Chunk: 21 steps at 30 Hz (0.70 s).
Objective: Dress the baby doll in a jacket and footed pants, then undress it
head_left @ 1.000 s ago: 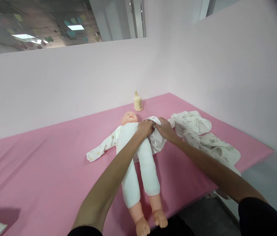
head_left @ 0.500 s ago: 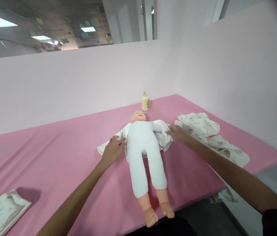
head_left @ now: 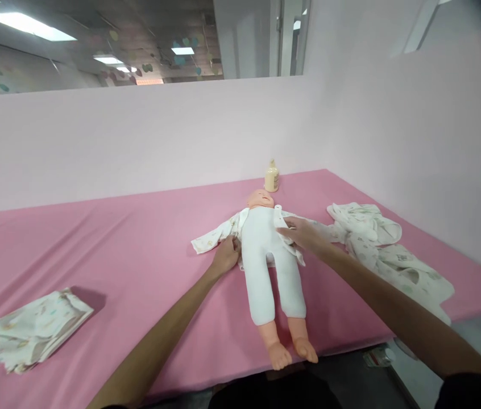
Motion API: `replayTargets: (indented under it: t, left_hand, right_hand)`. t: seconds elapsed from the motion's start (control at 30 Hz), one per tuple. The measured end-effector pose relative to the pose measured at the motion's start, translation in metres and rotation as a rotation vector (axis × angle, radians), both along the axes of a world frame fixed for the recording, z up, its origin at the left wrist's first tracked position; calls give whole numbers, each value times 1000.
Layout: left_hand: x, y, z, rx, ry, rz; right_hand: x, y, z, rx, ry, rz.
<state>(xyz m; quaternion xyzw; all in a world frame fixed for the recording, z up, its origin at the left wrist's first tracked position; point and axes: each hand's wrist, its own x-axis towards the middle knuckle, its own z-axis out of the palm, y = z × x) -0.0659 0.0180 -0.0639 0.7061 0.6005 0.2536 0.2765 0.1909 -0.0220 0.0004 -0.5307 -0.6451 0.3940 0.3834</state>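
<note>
A baby doll (head_left: 258, 244) with a white cloth body lies on its back, feet toward me. Its arms are in the sleeves of a small printed baby shirt (head_left: 219, 234), which lies open under and beside the body. My left hand (head_left: 226, 255) is closed on the shirt's edge at the doll's side, on the left of the view. On the other side, my right hand (head_left: 300, 232) pinches the other front edge of the shirt near the doll's chest. The fingertips of both hands are partly hidden.
A pink-covered table (head_left: 138, 244) stands against the pale wall. Behind the doll's head is a cream pump bottle (head_left: 272, 177). Crumpled white baby clothes (head_left: 368, 224) lie at the right, beside my right forearm. A folded printed cloth (head_left: 36, 326) lies at the front left.
My view has shifted left. My right hand has drawn the shirt's front edge inward over the doll's side. My left hand has moved from the sleeve area down to the shirt's side.
</note>
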Motion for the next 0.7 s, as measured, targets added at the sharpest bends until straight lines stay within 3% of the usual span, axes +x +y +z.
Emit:
replayTargets:
  t: [0.17, 0.3, 0.53, 0.6, 0.7]
  left_hand:
    - [7, 0, -4, 85, 254, -105]
    - [5, -3, 6, 25, 215, -107]
    - [-35, -34, 73, -113, -222, 59]
    - [-37, -52, 89, -62, -281, 10]
    - [-22, -78, 94, 34, -187, -57]
  right_hand:
    - [18, -26, -17, 223, -253, -99]
    - [18, -37, -30, 229, -378, -81]
    - [10, -44, -22, 252, -298, -171]
    - [5, -49, -18, 253, -293, -104]
    - [-5, -56, -15, 253, -394, 68]
